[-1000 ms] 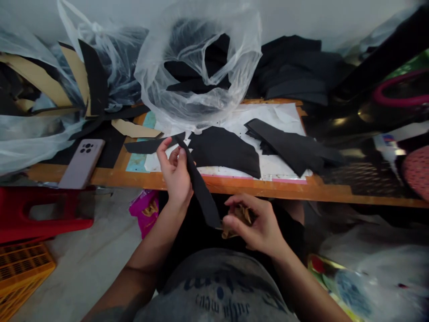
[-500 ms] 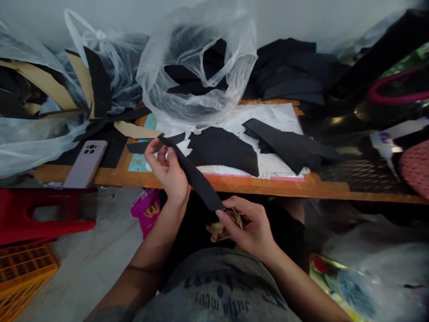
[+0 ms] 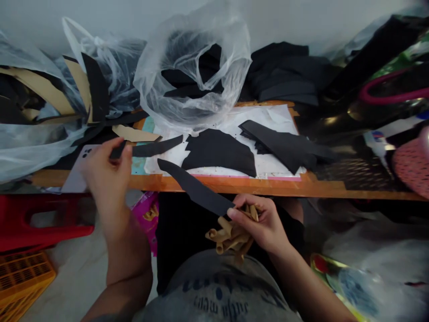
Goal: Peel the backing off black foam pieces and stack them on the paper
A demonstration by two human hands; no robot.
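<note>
My right hand (image 3: 259, 219) pinches the lower right end of a curved black strip (image 3: 197, 188) between thumb and forefinger. Several curled tan pieces (image 3: 231, 235) are bunched in the same hand. Blurred, my left hand (image 3: 109, 174) is over the phone (image 3: 75, 172), thumb and forefinger apart. Beside its fingertips lies another black strip (image 3: 157, 146), with a tan piece (image 3: 136, 134) just behind. A wide black piece (image 3: 219, 152) rests on white paper (image 3: 284, 118), and stacked black pieces (image 3: 278, 143) lie to its right.
Behind the paper stands a clear plastic bag (image 3: 191, 107) with black pieces inside. More bags and tan and black pieces crowd the back left. Folded black material (image 3: 288, 76) is at the back right. A red stool (image 3: 43, 230) and orange crate (image 3: 25, 286) are at lower left.
My left hand has let go of the held black strip and moved left, over the phone. My right hand still holds the strip, slightly lower and further right; more tan pieces show beneath it.
</note>
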